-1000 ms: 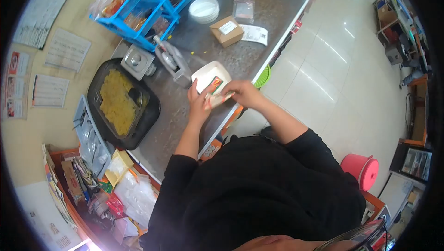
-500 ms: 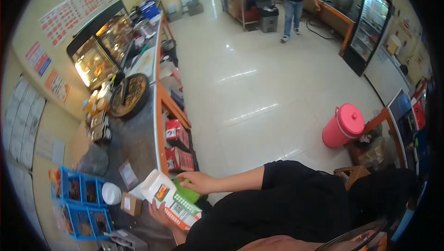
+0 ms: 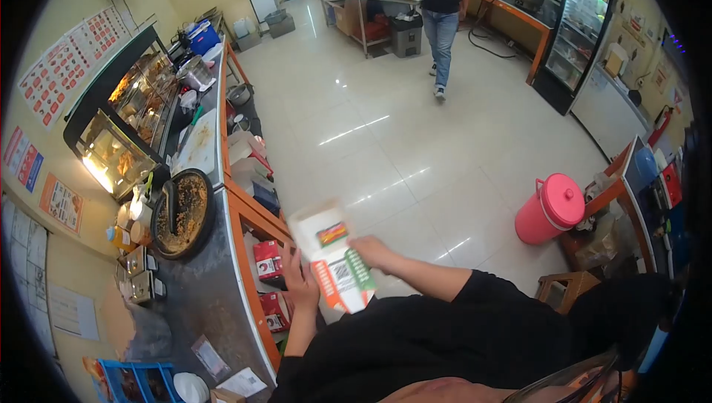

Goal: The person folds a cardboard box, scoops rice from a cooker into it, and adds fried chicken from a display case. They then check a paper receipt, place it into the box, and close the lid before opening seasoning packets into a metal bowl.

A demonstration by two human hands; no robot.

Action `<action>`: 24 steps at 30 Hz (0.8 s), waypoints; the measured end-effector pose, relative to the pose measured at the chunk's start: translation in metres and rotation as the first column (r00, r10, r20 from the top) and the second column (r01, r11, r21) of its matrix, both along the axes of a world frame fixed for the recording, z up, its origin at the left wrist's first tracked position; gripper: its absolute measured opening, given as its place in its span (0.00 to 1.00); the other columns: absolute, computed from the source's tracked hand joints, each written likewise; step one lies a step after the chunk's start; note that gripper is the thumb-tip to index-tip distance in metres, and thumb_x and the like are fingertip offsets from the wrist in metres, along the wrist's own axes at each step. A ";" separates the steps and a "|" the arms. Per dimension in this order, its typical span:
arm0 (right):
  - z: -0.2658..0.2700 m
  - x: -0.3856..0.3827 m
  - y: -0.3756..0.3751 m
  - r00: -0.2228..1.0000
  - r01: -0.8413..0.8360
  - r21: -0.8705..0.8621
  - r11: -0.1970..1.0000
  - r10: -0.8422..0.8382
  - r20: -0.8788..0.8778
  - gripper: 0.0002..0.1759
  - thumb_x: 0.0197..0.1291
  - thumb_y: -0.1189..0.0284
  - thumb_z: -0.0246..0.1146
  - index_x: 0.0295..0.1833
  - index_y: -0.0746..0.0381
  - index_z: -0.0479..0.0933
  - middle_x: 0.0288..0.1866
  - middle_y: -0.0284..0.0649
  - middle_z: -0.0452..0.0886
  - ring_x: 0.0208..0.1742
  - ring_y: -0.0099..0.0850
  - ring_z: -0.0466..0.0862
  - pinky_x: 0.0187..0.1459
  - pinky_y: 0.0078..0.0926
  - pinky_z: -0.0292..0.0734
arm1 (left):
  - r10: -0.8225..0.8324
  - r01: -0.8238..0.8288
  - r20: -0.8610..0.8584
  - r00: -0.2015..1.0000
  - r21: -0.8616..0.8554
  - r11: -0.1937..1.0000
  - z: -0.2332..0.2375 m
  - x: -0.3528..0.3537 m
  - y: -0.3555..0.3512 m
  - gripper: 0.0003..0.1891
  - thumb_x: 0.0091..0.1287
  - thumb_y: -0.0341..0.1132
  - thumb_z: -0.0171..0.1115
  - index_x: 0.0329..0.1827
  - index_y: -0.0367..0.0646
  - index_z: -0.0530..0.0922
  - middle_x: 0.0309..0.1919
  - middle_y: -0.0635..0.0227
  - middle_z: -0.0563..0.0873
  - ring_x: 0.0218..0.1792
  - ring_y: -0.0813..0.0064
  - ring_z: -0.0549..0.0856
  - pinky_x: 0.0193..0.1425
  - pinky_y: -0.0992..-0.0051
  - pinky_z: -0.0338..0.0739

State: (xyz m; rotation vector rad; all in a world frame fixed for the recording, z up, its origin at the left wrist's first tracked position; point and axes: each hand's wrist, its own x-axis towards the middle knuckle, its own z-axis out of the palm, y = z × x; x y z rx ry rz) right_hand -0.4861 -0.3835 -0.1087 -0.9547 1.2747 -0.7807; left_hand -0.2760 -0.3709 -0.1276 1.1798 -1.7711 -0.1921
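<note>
A white paper takeaway box (image 3: 341, 273), printed orange and green with a square code and a logo, is held in front of my body, over the floor beside the counter. Its upper part is blurred by motion. My right hand (image 3: 373, 253) grips the right edge with the fingers closed. On the left side, my left hand (image 3: 300, 288) is against the box, its fingers pointing up along the edge. The box's inside is hidden from me.
On the counter (image 3: 196, 292) stand a stone mortar (image 3: 209, 202) with a pestle, a blue basket (image 3: 122, 377) and a lit food display case (image 3: 119, 154). A pink drink cooler (image 3: 549, 210) is on the floor at right. A person (image 3: 441, 10) with a tray walks at the back.
My hands and the box have moved right, off the counter's edge. My right hand has shifted from a green part to the box's right edge. The person at the back has come nearer.
</note>
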 end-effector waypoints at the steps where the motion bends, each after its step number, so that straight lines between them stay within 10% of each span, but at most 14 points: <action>1: -0.005 -0.005 -0.018 0.999 0.045 0.001 0.999 -0.045 0.008 0.25 0.70 0.59 0.51 0.46 0.73 0.79 0.36 0.43 0.84 0.37 0.29 0.82 0.40 0.29 0.76 | -0.016 0.065 -0.265 0.964 0.175 0.982 0.000 -0.007 -0.021 0.22 0.67 0.27 0.56 0.66 0.39 0.69 0.67 0.53 0.70 0.67 0.55 0.70 0.71 0.62 0.62; 4: 0.010 -0.009 -0.059 0.965 0.211 0.115 0.971 -0.226 0.136 0.24 0.70 0.60 0.51 0.48 0.73 0.79 0.36 0.42 0.84 0.36 0.28 0.83 0.39 0.28 0.76 | 0.220 0.556 -0.770 0.598 0.597 0.578 0.003 -0.002 -0.090 0.24 0.72 0.38 0.55 0.68 0.39 0.66 0.63 0.56 0.74 0.59 0.66 0.77 0.66 0.68 0.67; 5: 0.008 -0.007 -0.071 0.965 0.215 0.110 0.970 -0.229 0.131 0.24 0.70 0.59 0.52 0.47 0.72 0.79 0.36 0.41 0.84 0.35 0.27 0.82 0.38 0.27 0.76 | 0.307 0.585 -0.696 0.649 0.715 0.382 0.005 0.000 -0.111 0.23 0.71 0.43 0.57 0.62 0.36 0.71 0.52 0.58 0.82 0.47 0.72 0.83 0.56 0.75 0.73; 8: 0.003 -0.002 -0.103 0.965 0.220 0.111 0.969 -0.233 0.118 0.24 0.70 0.57 0.52 0.46 0.70 0.79 0.34 0.40 0.83 0.32 0.26 0.82 0.33 0.27 0.77 | -0.022 0.520 -0.545 0.838 0.785 0.337 -0.025 -0.001 -0.167 0.18 0.71 0.42 0.58 0.52 0.34 0.76 0.41 0.63 0.85 0.40 0.77 0.84 0.48 0.79 0.76; 14: 0.011 -0.015 -0.152 0.993 -0.023 0.167 0.986 0.003 0.119 0.29 0.71 0.48 0.45 0.45 0.63 0.78 0.34 0.37 0.83 0.27 0.25 0.82 0.28 0.23 0.76 | 0.246 0.605 -0.743 0.623 0.656 0.450 0.004 0.004 -0.212 0.10 0.71 0.37 0.57 0.41 0.38 0.78 0.32 0.68 0.85 0.28 0.81 0.83 0.35 0.80 0.78; 20: -0.002 -0.104 -0.183 0.998 0.015 0.138 0.990 -0.023 0.057 0.28 0.70 0.47 0.46 0.47 0.60 0.78 0.36 0.34 0.82 0.31 0.25 0.81 0.32 0.23 0.73 | 0.468 0.229 -0.765 0.443 0.601 0.766 -0.008 0.093 -0.184 0.10 0.73 0.35 0.53 0.43 0.37 0.78 0.36 0.64 0.84 0.35 0.77 0.84 0.40 0.75 0.80; 24: -0.015 -0.177 -0.186 0.998 0.068 0.216 0.974 -0.070 0.002 0.26 0.70 0.48 0.48 0.48 0.59 0.78 0.36 0.34 0.82 0.32 0.24 0.80 0.33 0.22 0.73 | 0.681 -0.169 -0.688 0.252 0.661 0.731 -0.007 0.154 -0.120 0.13 0.74 0.37 0.50 0.52 0.36 0.73 0.43 0.58 0.83 0.41 0.67 0.85 0.47 0.65 0.82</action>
